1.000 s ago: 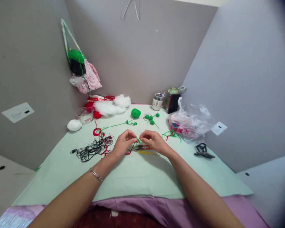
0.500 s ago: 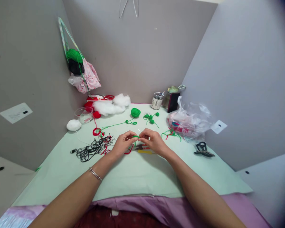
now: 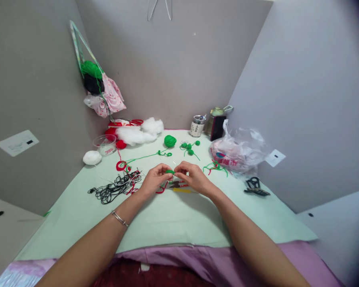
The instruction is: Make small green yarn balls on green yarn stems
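Note:
My left hand pinches a small green yarn piece between thumb and fingers. Close against it, my right hand is closed at the same piece, fingertips meeting near its right end. A thin pale needle-like tip sticks up by the right fingers; what exactly they grip is too small to tell. Below the hands lie snips with red on the handle and a yellow-handled tool, partly covered by the right hand. A bit of red yarn rests beside the left fingers.
Left are tangled black cord, a white yarn ball and a clear tub. Behind sit white stuffing, a green yarn ball and green bobbles. Right are a plastic bag and a black clip.
The view has shifted slightly. Both hands stay together at the green yarn piece, with only small finger movement, and the pale tip shows a little more clearly.

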Demonstrator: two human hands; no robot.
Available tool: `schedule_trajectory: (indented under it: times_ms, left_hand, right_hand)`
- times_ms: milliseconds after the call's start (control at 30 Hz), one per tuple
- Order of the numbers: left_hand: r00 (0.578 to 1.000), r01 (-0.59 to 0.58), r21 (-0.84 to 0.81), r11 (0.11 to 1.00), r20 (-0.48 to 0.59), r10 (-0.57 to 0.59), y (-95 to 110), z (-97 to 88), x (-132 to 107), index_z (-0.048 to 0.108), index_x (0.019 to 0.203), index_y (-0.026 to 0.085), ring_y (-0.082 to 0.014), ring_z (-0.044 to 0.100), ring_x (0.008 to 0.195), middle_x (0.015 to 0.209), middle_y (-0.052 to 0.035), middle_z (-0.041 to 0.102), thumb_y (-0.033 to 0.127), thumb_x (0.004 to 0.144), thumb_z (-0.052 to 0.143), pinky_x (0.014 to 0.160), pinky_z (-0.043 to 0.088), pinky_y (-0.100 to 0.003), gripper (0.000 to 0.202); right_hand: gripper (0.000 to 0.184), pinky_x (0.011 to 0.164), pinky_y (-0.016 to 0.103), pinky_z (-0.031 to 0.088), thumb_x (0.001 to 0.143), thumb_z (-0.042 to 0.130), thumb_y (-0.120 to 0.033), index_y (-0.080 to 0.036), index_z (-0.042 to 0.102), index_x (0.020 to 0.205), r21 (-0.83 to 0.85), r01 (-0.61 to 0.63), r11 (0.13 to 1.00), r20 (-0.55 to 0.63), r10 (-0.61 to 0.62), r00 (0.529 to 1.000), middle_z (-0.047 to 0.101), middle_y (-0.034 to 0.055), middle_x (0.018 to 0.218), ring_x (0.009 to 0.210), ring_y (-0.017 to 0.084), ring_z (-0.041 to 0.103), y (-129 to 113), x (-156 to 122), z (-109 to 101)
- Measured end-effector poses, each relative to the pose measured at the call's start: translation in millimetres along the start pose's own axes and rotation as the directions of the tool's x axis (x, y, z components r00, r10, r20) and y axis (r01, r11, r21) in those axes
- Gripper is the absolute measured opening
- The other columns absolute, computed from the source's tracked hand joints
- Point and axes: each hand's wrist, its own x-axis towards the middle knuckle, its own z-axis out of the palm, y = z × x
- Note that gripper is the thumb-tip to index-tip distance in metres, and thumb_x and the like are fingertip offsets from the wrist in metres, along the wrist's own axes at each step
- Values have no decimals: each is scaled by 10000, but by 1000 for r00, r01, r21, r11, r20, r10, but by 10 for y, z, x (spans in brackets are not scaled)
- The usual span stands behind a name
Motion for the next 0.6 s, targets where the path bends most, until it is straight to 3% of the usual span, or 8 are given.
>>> schedule_trajectory:
  times_ms: [300,433,600]
  left_hand:
    - [998,-22,16,1000,51,22,-15,32,-7,530,786,167,-110,578,648,726,32,572,295,669,758,662,455,-258,287]
    - [999,-14,43,999,48,11,-24,27,-6,526,794,169,-109,576,634,704,35,569,295,678,754,642,444,-246,285]
    - [999,-8,40,999,45,6,-29,24,-6,537,785,166,-112,580,647,712,23,586,293,682,753,658,451,-251,271]
  right_hand:
    - [147,651,244,393,860,581,-246,-165,682,790,55,-74,996,-23,75,997,619,16,775,674,113,517,-23,23,50]
    - [170,641,247,398,840,585,-294,-158,657,768,165,-140,976,-86,156,984,630,19,750,665,121,518,-25,33,30]
    - [198,626,249,395,824,587,-340,-157,632,767,258,-166,952,-71,190,979,610,14,726,655,124,504,-19,36,-28]
